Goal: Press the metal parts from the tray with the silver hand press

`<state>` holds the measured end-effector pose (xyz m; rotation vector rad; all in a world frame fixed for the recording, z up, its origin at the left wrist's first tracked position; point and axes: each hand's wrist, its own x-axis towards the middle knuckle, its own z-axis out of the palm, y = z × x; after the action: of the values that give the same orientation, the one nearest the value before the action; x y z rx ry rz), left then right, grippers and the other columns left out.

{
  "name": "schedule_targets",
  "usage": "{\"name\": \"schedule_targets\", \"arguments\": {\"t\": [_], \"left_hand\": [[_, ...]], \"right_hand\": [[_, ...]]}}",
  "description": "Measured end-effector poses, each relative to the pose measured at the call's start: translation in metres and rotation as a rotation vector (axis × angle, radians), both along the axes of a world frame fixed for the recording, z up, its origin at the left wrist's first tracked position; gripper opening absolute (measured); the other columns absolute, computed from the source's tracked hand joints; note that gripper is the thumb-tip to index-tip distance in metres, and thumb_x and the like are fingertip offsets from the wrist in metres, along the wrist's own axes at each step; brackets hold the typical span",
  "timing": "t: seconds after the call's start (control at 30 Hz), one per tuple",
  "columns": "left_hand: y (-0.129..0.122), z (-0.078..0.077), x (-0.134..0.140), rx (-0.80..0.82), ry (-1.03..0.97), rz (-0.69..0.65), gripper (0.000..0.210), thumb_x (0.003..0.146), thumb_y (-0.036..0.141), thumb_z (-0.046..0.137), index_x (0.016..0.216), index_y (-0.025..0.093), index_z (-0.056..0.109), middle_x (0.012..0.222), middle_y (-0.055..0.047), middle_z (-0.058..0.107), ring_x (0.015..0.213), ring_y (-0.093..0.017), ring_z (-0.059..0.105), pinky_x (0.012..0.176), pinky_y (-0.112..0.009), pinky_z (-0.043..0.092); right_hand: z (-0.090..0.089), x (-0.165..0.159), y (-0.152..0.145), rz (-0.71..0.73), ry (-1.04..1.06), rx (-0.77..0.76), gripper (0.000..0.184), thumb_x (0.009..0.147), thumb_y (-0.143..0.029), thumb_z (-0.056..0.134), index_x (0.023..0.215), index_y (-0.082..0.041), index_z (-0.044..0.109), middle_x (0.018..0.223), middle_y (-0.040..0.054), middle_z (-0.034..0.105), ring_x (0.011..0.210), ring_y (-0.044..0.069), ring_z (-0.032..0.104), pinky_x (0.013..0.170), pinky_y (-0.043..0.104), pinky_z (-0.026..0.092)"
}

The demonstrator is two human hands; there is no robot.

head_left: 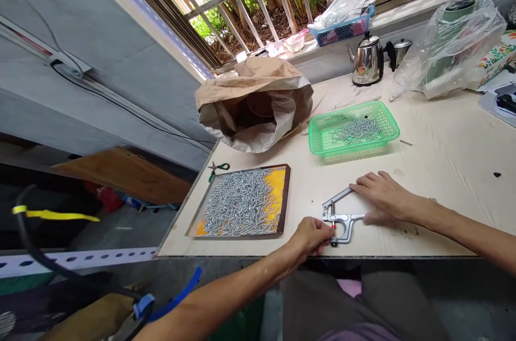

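Note:
Snap-fastener pliers (344, 218) in silver metal lie near the front edge of the table, their handles spread apart. A spring and a red ring show by the jaw. My right hand (379, 196) is at the handle ends, fingers over the upper handle and thumb by the lower one. At the jaw, my left hand (312, 234) has its fingertips pinched together; what is between them is too small to make out. Left of it, a shallow tray (287, 196) holds many small silver spring-like pieces (242, 201). More such pieces lie in a green plastic basket (355, 149).
Behind the tray stands an open brown paper sack (253, 99). Green-handled scissors (219, 167) lie at the table's left edge. A metal kettle (366, 62) and a plastic-wrapped green item (451, 56) are at the back, below a blue basket (342, 29) on the sill.

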<state>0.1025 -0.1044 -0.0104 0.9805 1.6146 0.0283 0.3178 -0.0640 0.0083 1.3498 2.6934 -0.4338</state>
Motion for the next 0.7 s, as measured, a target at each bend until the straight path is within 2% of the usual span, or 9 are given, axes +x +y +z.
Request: {"name": "schedule_targets", "arguments": {"t": [0.2, 0.3, 0.37, 0.43, 0.5, 0.6, 0.7], "left_hand": [[-0.002, 0.002, 0.003, -0.012, 0.029, -0.007, 0.023, 0.07, 0.028, 0.061, 0.056, 0.016, 0.049, 0.045, 0.007, 0.046, 0.034, -0.006, 0.039, 0.036, -0.019, 0.027], [-0.006, 0.007, 0.001, 0.04, 0.118, -0.113, 0.024, 0.077, 0.028, 0.056, 0.057, 0.016, 0.05, 0.048, 0.005, 0.047, 0.04, -0.008, 0.044, 0.041, -0.021, 0.034], [-0.009, 0.011, 0.001, 0.276, 0.222, -0.251, 0.02, 0.081, 0.028, 0.054, 0.065, 0.015, 0.056, 0.059, 0.002, 0.054, 0.053, -0.012, 0.053, 0.052, -0.023, 0.042], [-0.008, 0.011, 0.005, 0.621, 0.309, -0.422, 0.013, 0.082, 0.028, 0.056, 0.082, 0.016, 0.061, 0.079, -0.003, 0.061, 0.076, -0.017, 0.059, 0.067, -0.028, 0.047], [-0.004, 0.006, 0.013, 0.883, 0.347, -0.588, 0.028, 0.079, 0.029, 0.063, 0.104, 0.019, 0.058, 0.103, -0.006, 0.06, 0.097, -0.022, 0.056, 0.08, -0.034, 0.048], [0.011, -0.007, 0.027, 1.019, 0.331, -0.8, 0.062, 0.071, 0.031, 0.072, 0.125, 0.019, 0.043, 0.123, -0.011, 0.052, 0.11, -0.027, 0.049, 0.088, -0.041, 0.046], [0.025, -0.014, 0.035, 1.015, 0.286, -0.929, 0.072, 0.073, 0.031, 0.07, 0.132, 0.016, 0.033, 0.121, -0.012, 0.052, 0.107, -0.028, 0.049, 0.089, -0.043, 0.046]], "right_hand": [[-0.012, 0.008, -0.003, 0.009, 0.079, 0.042, 0.084, 0.056, -0.041, 0.078, 0.127, -0.012, 0.046, 0.125, 0.0189, 0.052, 0.115, 0.035, 0.045, 0.093, 0.05, 0.036], [-0.014, 0.007, -0.005, -0.007, 0.081, 0.059, 0.082, 0.055, -0.038, 0.08, 0.125, -0.01, 0.048, 0.121, 0.0184, 0.054, 0.111, 0.034, 0.047, 0.089, 0.047, 0.039], [-0.012, 0.005, -0.006, -0.007, 0.061, 0.064, 0.074, 0.057, -0.038, 0.08, 0.12, -0.011, 0.051, 0.114, 0.0166, 0.057, 0.105, 0.033, 0.05, 0.085, 0.045, 0.041], [-0.011, 0.002, -0.008, 0.003, 0.058, 0.075, 0.064, 0.06, -0.036, 0.079, 0.114, -0.011, 0.054, 0.107, 0.0144, 0.059, 0.099, 0.03, 0.051, 0.083, 0.043, 0.041], [-0.01, -0.001, -0.011, 0.016, 0.075, 0.076, 0.056, 0.063, -0.032, 0.078, 0.111, -0.012, 0.056, 0.102, 0.0124, 0.059, 0.095, 0.027, 0.052, 0.08, 0.039, 0.042], [-0.012, 0.0, -0.014, 0.027, 0.11, 0.06, 0.052, 0.064, -0.025, 0.077, 0.11, -0.014, 0.055, 0.1, 0.0108, 0.058, 0.091, 0.025, 0.052, 0.076, 0.036, 0.044], [-0.011, 0.006, -0.016, -0.018, 0.136, 0.05, 0.066, 0.056, -0.03, 0.082, 0.113, -0.014, 0.053, 0.104, 0.0121, 0.057, 0.092, 0.027, 0.051, 0.076, 0.039, 0.045]]}}
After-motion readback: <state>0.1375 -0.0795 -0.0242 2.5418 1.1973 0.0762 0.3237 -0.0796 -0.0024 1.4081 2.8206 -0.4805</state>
